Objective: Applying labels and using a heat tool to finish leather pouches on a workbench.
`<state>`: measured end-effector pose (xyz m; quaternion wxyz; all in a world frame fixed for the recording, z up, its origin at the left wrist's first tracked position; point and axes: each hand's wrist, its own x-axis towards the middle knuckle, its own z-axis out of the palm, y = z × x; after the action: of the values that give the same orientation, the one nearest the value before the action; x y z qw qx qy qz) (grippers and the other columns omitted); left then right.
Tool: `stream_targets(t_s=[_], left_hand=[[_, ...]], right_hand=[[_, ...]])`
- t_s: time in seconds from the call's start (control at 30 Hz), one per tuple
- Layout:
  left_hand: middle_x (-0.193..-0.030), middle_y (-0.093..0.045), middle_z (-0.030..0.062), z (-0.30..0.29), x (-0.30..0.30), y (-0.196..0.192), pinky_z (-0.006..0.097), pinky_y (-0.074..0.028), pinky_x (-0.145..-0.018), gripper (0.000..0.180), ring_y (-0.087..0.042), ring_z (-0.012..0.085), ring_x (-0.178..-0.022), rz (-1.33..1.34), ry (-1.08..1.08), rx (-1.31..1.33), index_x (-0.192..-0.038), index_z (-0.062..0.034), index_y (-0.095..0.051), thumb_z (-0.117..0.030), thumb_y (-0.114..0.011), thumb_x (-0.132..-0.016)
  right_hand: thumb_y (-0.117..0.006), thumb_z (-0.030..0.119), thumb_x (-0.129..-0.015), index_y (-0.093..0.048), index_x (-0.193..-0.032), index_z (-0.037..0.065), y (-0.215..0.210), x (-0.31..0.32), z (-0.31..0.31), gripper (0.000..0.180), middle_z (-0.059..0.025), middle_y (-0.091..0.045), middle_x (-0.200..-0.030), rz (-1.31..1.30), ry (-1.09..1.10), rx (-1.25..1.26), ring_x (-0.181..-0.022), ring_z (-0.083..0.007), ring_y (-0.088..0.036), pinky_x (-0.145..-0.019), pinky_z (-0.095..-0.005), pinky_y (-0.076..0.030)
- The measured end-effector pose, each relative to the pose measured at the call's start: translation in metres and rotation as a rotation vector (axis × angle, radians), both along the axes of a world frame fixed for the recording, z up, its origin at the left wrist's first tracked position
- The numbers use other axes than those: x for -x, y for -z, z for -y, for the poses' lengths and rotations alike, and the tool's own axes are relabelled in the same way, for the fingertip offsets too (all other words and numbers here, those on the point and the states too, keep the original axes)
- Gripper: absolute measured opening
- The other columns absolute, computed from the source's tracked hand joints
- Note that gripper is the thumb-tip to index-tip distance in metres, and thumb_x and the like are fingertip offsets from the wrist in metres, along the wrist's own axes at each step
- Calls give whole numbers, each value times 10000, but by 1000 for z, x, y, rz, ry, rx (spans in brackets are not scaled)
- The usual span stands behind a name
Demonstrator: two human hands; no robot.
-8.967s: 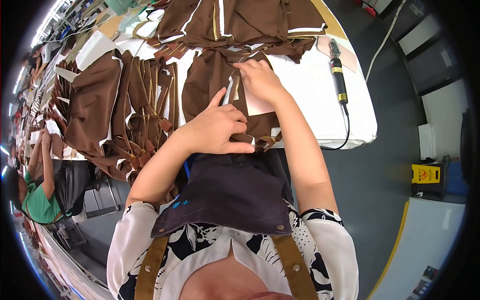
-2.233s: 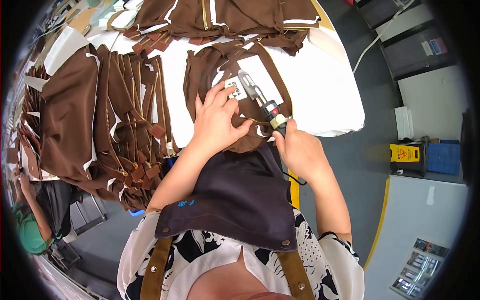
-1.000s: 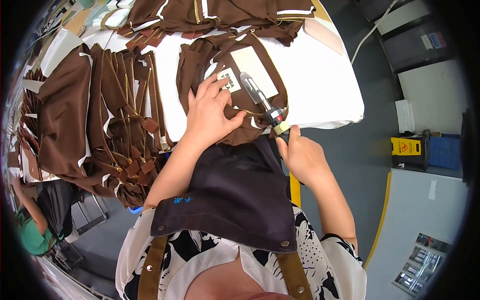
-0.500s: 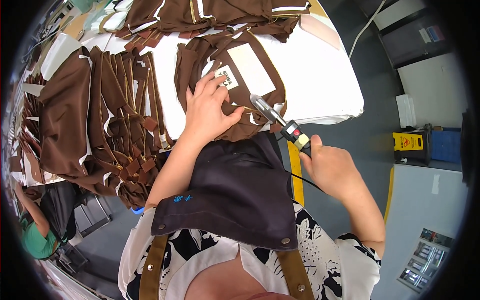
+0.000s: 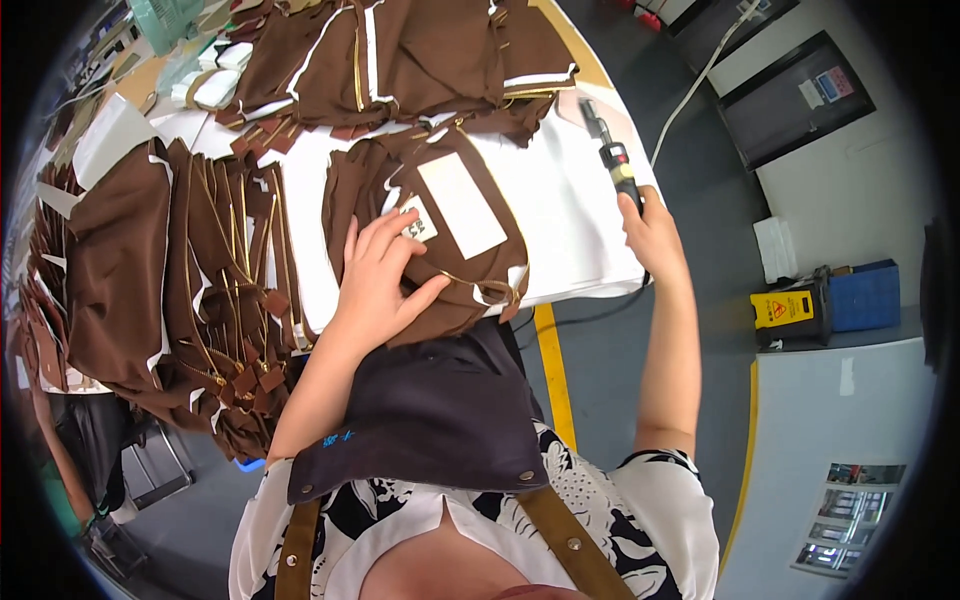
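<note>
A brown fabric bag piece (image 5: 440, 240) with a white rectangular patch and a gold zipper lies on the white table (image 5: 570, 230) in front of me. My left hand (image 5: 380, 275) rests flat on it, fingers spread beside a small printed label (image 5: 418, 222). My right hand (image 5: 650, 225) is out at the table's right edge, gripping the lower end of a black pen-shaped electric tool (image 5: 612, 160) whose tip lies on the tabletop. A dark cord runs from it under the table edge.
More brown pieces with white trim are heaped at the table's far side (image 5: 400, 60). Stacked brown panels and zipper strips (image 5: 170, 270) fill the left. A yellow floor line (image 5: 555, 380), a yellow box (image 5: 785, 310) and a blue bin (image 5: 865, 295) lie to the right.
My right hand has carried the electric tool away from the bag piece to the right edge of the table. My left hand stays pressed on the brown piece.
</note>
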<state>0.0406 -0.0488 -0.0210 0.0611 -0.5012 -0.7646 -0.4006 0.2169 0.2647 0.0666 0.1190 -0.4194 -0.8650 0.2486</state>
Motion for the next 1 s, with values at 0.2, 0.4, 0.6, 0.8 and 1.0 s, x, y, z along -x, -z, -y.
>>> stream_targets(t_s=[0.2,0.4,0.6,0.8,1.0], left_hand=[[-1194,-597,204,15,25,-15,486,-434,-997,369,-555,401,-1135,156,-382,-351,-1110,17,-582,-198,-758,-867],[-965,-653,208,23,49,-2,496,-489,-832,342,-608,392,-945,-113,-529,282,-979,5,-663,-300,-735,-840],[-1445,-535,81,-14,49,-34,338,-435,-1082,515,-549,184,-1284,1385,278,-621,-1522,-44,-374,-161,-539,-1049],[-1492,-493,90,-8,51,-86,356,-424,-1119,563,-521,187,-1329,1410,452,-793,-1549,-48,-319,-194,-542,-1053],[-1482,-510,120,50,59,-170,348,-347,-1165,647,-498,179,-1348,976,-114,-704,-1508,59,-343,-260,-611,-1012]], right_hand=[[-602,245,-963,-517,-1116,16,79,47,-75,288,-178,-665,-989,180,123,-604,-915,-400,-662,-737,-519,-520],[-624,140,-949,-578,-1254,-21,85,98,2,349,-193,-616,-1095,-273,-325,-755,-1033,-371,-598,-915,-464,-487],[-647,262,-950,-542,-1334,-32,96,128,63,494,-258,-599,-1282,-277,-584,-88,-1177,-405,-585,-988,-424,-481],[-573,127,-1027,-531,-1357,24,103,156,61,349,-76,-674,-1194,-707,-458,1108,-1053,-160,-661,-927,-313,-534],[-574,133,-1026,-564,-1303,34,100,149,43,294,-119,-696,-1147,-891,-442,1326,-990,-242,-705,-848,-399,-614]])
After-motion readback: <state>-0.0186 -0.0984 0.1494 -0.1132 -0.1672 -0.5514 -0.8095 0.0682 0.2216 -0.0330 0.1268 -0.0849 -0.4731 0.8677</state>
